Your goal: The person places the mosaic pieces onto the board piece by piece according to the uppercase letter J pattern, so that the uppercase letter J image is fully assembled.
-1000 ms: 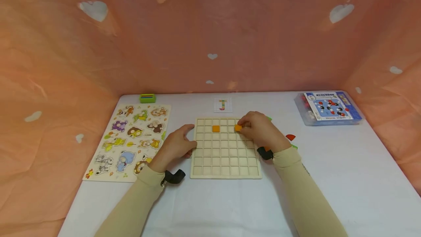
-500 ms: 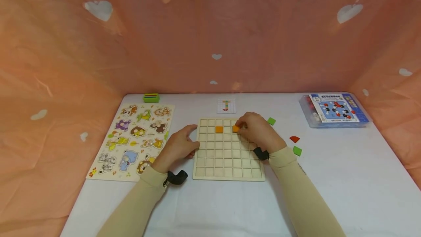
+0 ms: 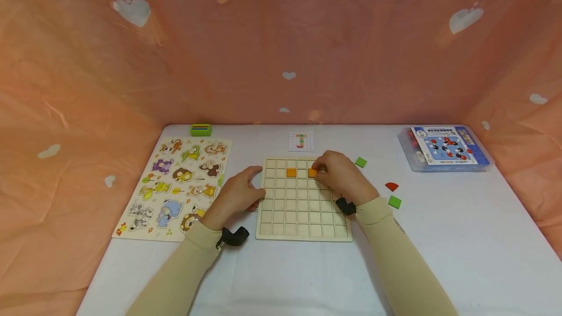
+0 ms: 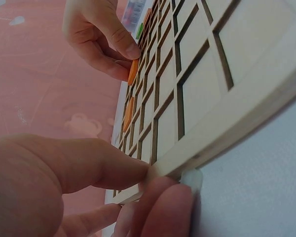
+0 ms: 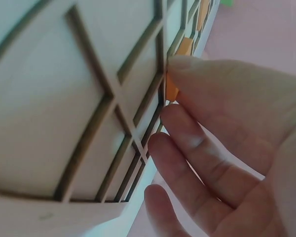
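Note:
A pale wooden grid board lies on the table before me. An orange square tile sits in a cell of its second row from the far edge. Farther right along that row, my right hand pinches another orange square tile between thumb and fingers; in the right wrist view the thumb tip lies against this tile. My left hand rests at the board's left edge, thumb and forefinger spread along it. Its other fingers bend beside the rim in the left wrist view, partly hidden.
Two green squares and a red quarter-round piece lie right of the board. Behind it is a pattern card. An animal puzzle board and green box stand left, a plastic case far right.
My right hand has shifted slightly left over the board with its orange tile, closer to the other tile. The green and red pieces show more fully. My left hand stays at the edge.

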Demonstrator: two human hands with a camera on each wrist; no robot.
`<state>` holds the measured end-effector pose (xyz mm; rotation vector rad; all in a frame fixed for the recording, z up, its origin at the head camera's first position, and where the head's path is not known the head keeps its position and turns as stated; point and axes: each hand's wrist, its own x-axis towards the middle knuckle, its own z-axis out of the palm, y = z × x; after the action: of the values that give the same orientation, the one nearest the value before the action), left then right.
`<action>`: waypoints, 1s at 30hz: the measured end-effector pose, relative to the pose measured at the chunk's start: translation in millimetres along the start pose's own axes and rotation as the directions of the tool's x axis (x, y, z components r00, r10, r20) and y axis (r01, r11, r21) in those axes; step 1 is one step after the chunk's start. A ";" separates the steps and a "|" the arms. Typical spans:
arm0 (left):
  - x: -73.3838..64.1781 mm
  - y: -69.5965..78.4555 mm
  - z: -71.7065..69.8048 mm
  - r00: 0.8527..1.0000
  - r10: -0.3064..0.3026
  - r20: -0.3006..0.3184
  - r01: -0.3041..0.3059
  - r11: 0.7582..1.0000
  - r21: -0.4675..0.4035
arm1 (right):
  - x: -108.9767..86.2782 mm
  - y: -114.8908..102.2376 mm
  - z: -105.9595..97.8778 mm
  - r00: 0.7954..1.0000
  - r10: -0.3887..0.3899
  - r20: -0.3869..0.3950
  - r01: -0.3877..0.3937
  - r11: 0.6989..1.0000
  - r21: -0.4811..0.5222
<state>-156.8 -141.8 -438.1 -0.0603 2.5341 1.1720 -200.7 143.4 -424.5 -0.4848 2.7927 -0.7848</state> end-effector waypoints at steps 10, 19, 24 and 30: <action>-0.4 2.0 -1.3 1.000 -0.016 0.012 0.016 1.000 -0.009 | 1.3 0.7 -1.1 1.000 -0.023 -0.006 0.023 1.000 -0.007; 1.0 1.8 -1.4 1.000 0.004 0.005 -0.004 1.000 0.010 | 0.7 0.3 -2.3 1.000 -0.012 0.000 0.012 1.000 0.008; 0.7 1.8 -0.9 1.000 0.002 0.010 -0.002 1.000 0.009 | -0.8 -0.2 -2.2 1.000 -0.011 0.006 0.011 1.000 0.012; -0.4 1.8 -0.9 1.000 0.000 0.006 0.000 1.000 0.019 | -0.7 0.3 -0.6 1.000 -0.005 0.010 0.005 1.000 0.020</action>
<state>-157.0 -141.4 -436.2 -0.0515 2.5395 1.1467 -200.3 144.2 -424.1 -0.4910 2.7730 -0.8088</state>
